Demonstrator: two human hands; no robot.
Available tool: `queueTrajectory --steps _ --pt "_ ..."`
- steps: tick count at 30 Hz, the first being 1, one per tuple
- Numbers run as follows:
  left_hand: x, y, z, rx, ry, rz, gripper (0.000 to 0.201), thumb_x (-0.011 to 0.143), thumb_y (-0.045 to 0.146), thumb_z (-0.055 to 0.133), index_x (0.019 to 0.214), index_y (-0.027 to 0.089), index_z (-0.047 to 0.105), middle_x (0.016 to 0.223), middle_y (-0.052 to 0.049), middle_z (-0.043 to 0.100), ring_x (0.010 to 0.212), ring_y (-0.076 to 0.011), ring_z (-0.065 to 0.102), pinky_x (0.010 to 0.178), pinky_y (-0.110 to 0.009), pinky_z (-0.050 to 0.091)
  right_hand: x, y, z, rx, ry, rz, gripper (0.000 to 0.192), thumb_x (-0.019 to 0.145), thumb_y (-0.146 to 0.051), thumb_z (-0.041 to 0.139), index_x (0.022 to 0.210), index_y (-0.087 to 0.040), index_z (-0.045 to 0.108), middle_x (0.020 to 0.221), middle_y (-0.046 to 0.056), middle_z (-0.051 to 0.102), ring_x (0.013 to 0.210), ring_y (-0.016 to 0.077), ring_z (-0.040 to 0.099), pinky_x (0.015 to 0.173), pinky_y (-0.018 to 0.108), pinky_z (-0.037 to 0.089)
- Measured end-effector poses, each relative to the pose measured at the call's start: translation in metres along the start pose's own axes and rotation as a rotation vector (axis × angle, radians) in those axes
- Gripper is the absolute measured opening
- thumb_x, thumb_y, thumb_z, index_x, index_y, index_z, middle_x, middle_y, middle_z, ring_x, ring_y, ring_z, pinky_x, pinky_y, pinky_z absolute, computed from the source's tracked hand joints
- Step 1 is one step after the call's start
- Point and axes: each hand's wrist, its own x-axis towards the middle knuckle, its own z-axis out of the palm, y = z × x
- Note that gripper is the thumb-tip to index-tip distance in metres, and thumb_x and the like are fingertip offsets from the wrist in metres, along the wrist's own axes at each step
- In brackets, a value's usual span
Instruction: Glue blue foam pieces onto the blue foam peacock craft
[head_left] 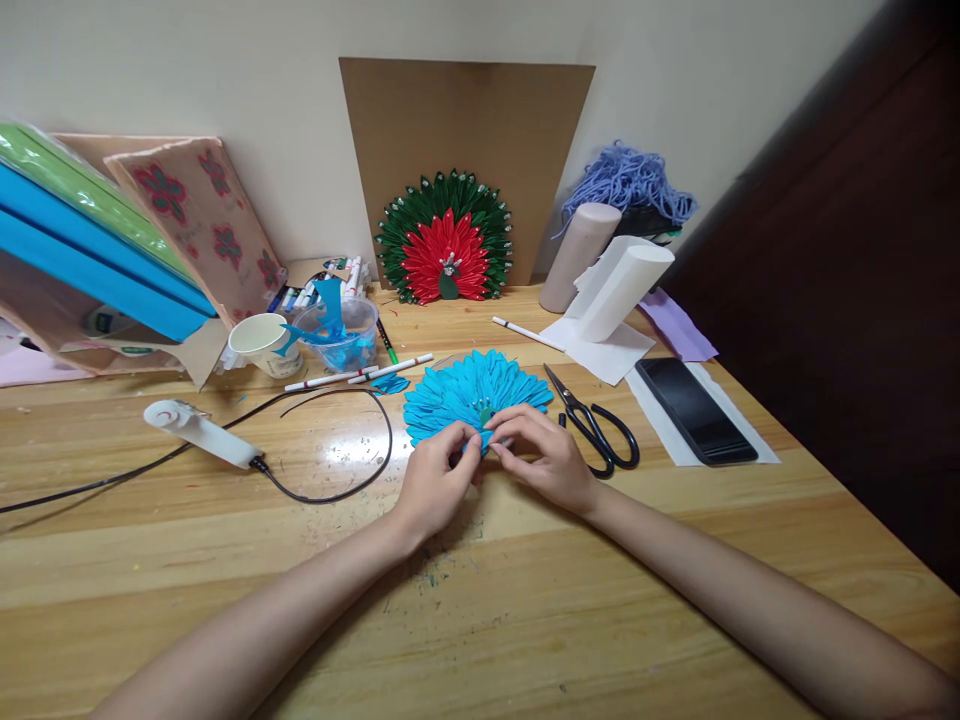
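A fan of bright blue crepe paper petals (480,385) lies on the table, with a small green piece (486,414) and pale beads near its lower middle. At its lower edge my left hand (441,478) is closed, thumb and forefinger pinching a small blue paper petal (486,438). From the other side my right hand (551,460) has its fingertips and thumb on the same petal. Fingers partly hide the petal and the fan's bottom. Black-handled scissors (596,425) lie just right of the fan, close to my right hand.
A finished-looking red and green paper peacock (450,250) leans against a brown board (465,120). Left are a white corded glue gun (202,435), a paper cup (262,340) and a plastic tub (349,335). Right are a white roll (626,290) and a phone (697,410).
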Motion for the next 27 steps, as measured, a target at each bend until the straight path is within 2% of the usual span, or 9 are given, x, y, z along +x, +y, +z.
queueTrajectory --steps 6,13,27 --pt "-0.0005 -0.0010 0.0006 0.050 0.005 0.018 0.029 0.090 0.033 0.041 0.069 0.017 0.054 0.058 0.003 0.056 0.056 -0.0104 0.049 0.057 -0.023 0.033 0.0023 0.0022 -0.0001 0.093 -0.002 0.045 0.005 0.082 -0.016 0.057 0.084 -0.020 0.059 0.081 0.004 0.061 0.075 0.0144 0.059 0.067 0.028 0.051" --pt "-0.0017 -0.0035 0.0027 0.189 0.045 0.015 0.024 0.085 0.036 0.048 0.080 0.016 0.060 0.059 0.002 0.054 0.052 -0.0101 0.045 0.052 -0.022 0.030 0.0009 0.0031 0.0011 0.099 0.005 0.045 0.006 0.081 -0.015 0.058 0.082 -0.020 0.059 0.079 0.003 0.060 0.073 0.0147 0.058 0.066 0.028 0.050" --pt "-0.0016 -0.0038 0.0047 0.254 0.066 -0.006 0.016 0.080 0.028 0.050 0.070 0.017 0.054 0.058 0.003 0.053 0.052 -0.0088 0.044 0.051 -0.021 0.028 -0.0011 0.0032 0.0024 0.127 0.000 0.117 0.007 0.079 -0.015 0.059 0.083 -0.020 0.057 0.076 0.001 0.060 0.068 0.0127 0.058 0.062 0.026 0.048"
